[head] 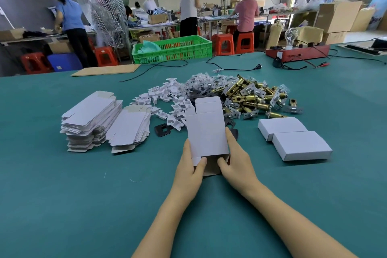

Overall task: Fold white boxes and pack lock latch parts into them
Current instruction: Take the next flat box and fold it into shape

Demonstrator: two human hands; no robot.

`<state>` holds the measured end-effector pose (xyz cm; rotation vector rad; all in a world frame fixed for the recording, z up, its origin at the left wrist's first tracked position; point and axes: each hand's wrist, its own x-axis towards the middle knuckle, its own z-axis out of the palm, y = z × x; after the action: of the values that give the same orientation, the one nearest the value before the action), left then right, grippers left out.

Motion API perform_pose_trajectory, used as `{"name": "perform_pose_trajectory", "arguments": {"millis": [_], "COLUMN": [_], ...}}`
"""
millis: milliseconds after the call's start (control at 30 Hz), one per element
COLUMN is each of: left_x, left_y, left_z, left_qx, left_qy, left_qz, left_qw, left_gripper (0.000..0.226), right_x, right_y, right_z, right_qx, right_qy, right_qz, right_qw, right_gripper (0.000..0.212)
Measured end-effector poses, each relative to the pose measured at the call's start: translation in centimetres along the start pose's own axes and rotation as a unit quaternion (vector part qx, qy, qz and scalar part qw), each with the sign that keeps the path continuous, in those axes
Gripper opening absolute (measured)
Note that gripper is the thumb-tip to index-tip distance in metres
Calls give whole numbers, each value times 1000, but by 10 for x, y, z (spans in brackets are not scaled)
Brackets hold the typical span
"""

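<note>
At the centre of the frame, the left hand (189, 166) and right hand (234, 160) each keep a grip on the near end of a white box (206, 132); the thumbs sit at its open brown mouth, and the far flaps stand up. The step looks like closing the near end. To do it well, squeeze the sleeve square, tuck the side flaps in first, then press the tongue flat. The latch parts (251, 95) lie just behind, upper centre; the flat blanks (94, 119) are at left and the finished boxes (293, 136) at right on the tabletop (62, 195).
</note>
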<state>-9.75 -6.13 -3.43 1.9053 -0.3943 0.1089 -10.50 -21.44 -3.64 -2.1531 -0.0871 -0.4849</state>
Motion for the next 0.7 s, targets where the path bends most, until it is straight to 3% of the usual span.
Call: {"name": "perform_pose_trajectory", "arguments": {"millis": [200,367,433,533,600,700], "left_x": [0,0,0,-2,-2,1], "left_y": [-5,-1,1,2,2,3], "left_z": [-4,-6,-7,-7,-8,-13], "left_qx": [-106,-212,-224,-217,-219,-257], "left_qy": [-30,38,60,56,42,30], "left_qz": [-71,-103,-112,-119,-125,-134], "left_qw": [991,971,966,967,967,957], "left_gripper": [54,32,35,22,21,29], "right_x": [-7,-15,-16,-15,-14,-10], "right_y": [-8,-17,-18,-18,-20,-26], "right_z": [1,6,8,8,6,3], "right_qx": [-42,-82,-95,-98,-74,88], "right_qy": [6,-9,-14,-21,-22,-18], "right_qz": [-35,-75,-73,-73,-62,-5], "right_qw": [998,994,993,992,995,996], "right_gripper": [89,88,87,80,75,50]}}
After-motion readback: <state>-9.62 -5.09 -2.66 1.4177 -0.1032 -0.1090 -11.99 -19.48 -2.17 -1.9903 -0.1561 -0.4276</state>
